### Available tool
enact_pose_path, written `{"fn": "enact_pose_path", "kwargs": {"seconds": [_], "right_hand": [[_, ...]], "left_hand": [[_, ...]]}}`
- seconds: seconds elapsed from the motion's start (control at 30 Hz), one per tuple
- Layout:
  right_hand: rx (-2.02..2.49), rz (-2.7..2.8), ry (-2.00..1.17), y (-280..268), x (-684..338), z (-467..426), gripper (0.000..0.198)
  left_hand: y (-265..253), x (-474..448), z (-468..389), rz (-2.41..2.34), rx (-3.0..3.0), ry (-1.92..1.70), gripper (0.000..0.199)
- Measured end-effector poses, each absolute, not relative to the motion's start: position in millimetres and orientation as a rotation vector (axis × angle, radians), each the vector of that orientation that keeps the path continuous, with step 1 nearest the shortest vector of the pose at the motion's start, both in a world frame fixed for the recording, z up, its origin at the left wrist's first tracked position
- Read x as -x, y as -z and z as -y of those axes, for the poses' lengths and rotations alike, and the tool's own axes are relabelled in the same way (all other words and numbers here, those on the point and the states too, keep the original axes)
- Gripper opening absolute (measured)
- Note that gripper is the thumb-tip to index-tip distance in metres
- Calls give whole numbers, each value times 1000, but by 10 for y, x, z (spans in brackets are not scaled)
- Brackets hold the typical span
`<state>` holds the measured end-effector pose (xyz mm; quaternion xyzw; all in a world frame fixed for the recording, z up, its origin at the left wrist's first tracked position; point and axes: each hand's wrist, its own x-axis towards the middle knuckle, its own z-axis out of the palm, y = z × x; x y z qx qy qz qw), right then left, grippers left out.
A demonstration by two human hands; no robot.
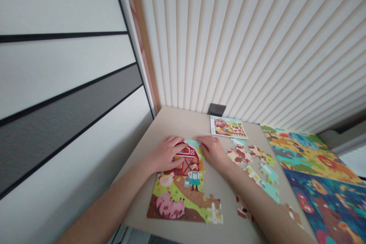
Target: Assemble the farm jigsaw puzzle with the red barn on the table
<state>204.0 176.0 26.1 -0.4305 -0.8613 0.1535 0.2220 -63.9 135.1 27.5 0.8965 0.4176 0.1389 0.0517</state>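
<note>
A partly assembled farm puzzle (pixel 183 194) lies on the table, with a red barn, a farmer, a white hen and a pink pig on it. My left hand (pixel 168 154) rests on its upper left part, fingers spread across the barn. At the upper right edge, my right hand (pixel 213 150) touches the pale blue sky pieces (pixel 193 143) with its fingers stretched out. I cannot make out any loose piece in either hand. The puzzle's right side has an uneven edge of tabs and notches.
Several loose pieces (pixel 270 173) lie to the right, some under my right forearm. A reference picture card (pixel 228 127) lies at the back by a dark socket (pixel 217 109). Two colourful animal pictures (pixel 309 152) cover the right side. A pleated wall panel stands behind, a white panel left.
</note>
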Motion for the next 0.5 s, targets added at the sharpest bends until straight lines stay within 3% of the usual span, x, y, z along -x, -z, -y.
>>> {"fn": "enact_pose_path", "kwargs": {"seconds": [0.5], "right_hand": [[1210,2446,-126,-357,-3398,-293,35]], "left_hand": [[-319,617,-1379,-1215,-2737,-411,44]]}}
